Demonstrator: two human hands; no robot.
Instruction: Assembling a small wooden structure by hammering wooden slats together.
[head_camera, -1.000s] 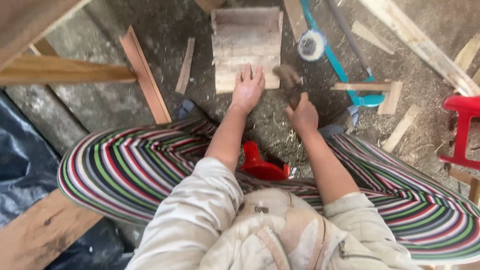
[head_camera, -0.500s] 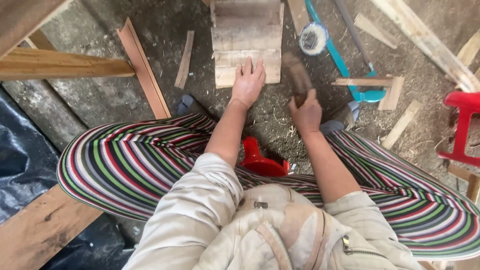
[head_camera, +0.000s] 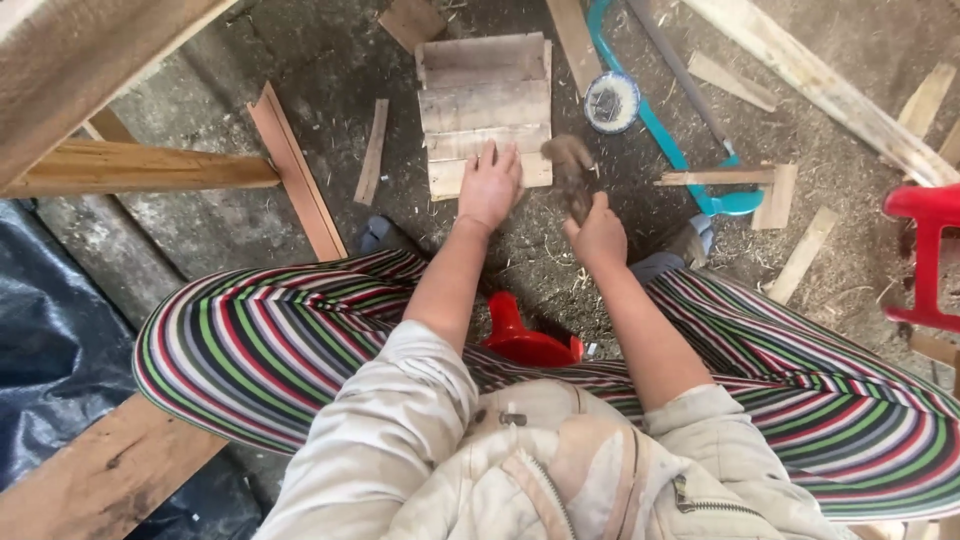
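nearest the camera is a beige zipped jacket (head_camera: 560, 470) with the sleeves pushed up, and below it wide trousers striped in red, green, white and dark (head_camera: 270, 350) spread over both knees. a red plastic stool seat (head_camera: 525, 340) shows between the legs.

beyond the knees both forearms reach out over the dirt floor (head_camera: 300, 70), which is strewn with sawdust and shavings. the left hand (head_camera: 488, 185) lies flat, fingers spread and open, pressing on the near edge of a small panel of nailed wooden slats (head_camera: 485, 100) that rests on the ground straight ahead. the right hand (head_camera: 598, 235) is closed around the handle of a hammer (head_camera: 570, 165), whose blurred brown head hangs just beside the panel's right near corner, close to the left hand's fingers.

further out, a round blue-rimmed tin (head_camera: 611, 102) sits right of the panel, and a teal-framed saw (head_camera: 660, 130) runs diagonally past it. loose wood offcuts (head_camera: 775, 195) lie to the right, a thin strip (head_camera: 372, 152) and a reddish board (head_camera: 295, 170) to the left, a heavy timber beam (head_camera: 140, 168) beyond that. a red plastic chair (head_camera: 925, 255) stands at the right edge.
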